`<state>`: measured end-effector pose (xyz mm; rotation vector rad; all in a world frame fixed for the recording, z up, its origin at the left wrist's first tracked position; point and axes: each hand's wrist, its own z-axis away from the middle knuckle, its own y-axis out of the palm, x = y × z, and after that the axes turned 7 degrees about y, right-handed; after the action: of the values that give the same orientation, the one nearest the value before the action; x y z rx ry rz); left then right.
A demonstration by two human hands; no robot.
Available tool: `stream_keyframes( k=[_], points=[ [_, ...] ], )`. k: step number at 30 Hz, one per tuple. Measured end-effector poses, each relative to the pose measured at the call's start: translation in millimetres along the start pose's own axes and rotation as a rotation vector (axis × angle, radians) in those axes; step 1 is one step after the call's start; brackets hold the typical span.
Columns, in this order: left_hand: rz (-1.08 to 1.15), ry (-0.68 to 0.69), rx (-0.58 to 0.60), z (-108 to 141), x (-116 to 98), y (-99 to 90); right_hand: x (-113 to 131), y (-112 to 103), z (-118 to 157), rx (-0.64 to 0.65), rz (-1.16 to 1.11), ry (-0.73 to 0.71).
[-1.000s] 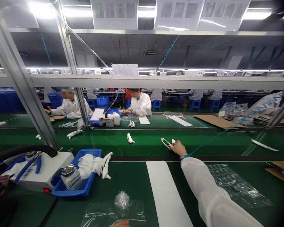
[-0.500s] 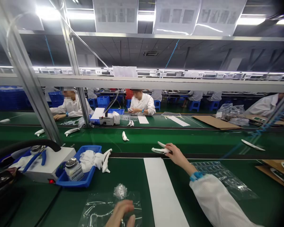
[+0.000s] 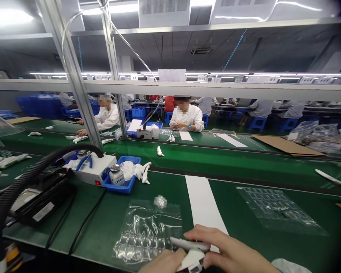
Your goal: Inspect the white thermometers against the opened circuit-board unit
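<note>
Near the bottom edge, my right hand (image 3: pixel 224 246) grips a slim white plastic part (image 3: pixel 189 243) between thumb and fingers. Just left of it and lower, my left hand (image 3: pixel 165 261) is closed on a second white part (image 3: pixel 193 258), which touches or nearly touches the first. A clear plastic blister sheet (image 3: pixel 142 242) lies on the green table left of the hands, with a crumpled clear ball (image 3: pixel 160 201) at its top edge. Behind my right hand runs a long white paper strip (image 3: pixel 206 201).
A blue tray (image 3: pixel 122 187) holds a jar and white cloths, with white parts (image 3: pixel 145 174) beside it. Left stand a white box (image 3: pixel 98 170) and a black hose (image 3: pixel 31 178). Another blister sheet (image 3: pixel 281 208) lies right. Across the conveyor (image 3: pixel 182 153), people in white work.
My right hand has come back from the conveyor with white parts to the near table. My left hand, open before, now holds a white part. The view has shifted left.
</note>
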<state>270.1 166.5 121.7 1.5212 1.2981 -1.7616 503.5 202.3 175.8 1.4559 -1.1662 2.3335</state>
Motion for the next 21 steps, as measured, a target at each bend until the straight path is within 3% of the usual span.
stream_keyframes(
  k=[3, 7, 11, 13, 15, 17, 21],
  points=[
    [0.070, -0.052, 0.137, 25, -21, -17.2, -3, 14, -1, 0.044, -0.108, -0.011],
    [0.211, -0.097, 0.074, 45, -35, -28.8, -20, 35, -18, -0.010, -0.265, 0.038],
    [0.478, -0.197, 0.064, 53, -17, -27.3, -22, 43, -30, -0.174, -0.131, 0.046],
    [0.610, -0.275, -0.101, 54, -1, -23.1, -9, 43, -28, -0.179, -0.006, -0.035],
    [0.720, -0.312, -0.300, 54, 15, -18.2, 7, 43, -24, -0.106, 0.029, -0.101],
    [0.827, -0.338, -0.387, 54, 24, -13.3, 22, 45, -21, -0.039, 0.001, -0.135],
    [0.844, -0.313, -0.193, 55, 26, -2.8, 31, 53, -27, -0.009, -0.069, -0.199]
  ],
)
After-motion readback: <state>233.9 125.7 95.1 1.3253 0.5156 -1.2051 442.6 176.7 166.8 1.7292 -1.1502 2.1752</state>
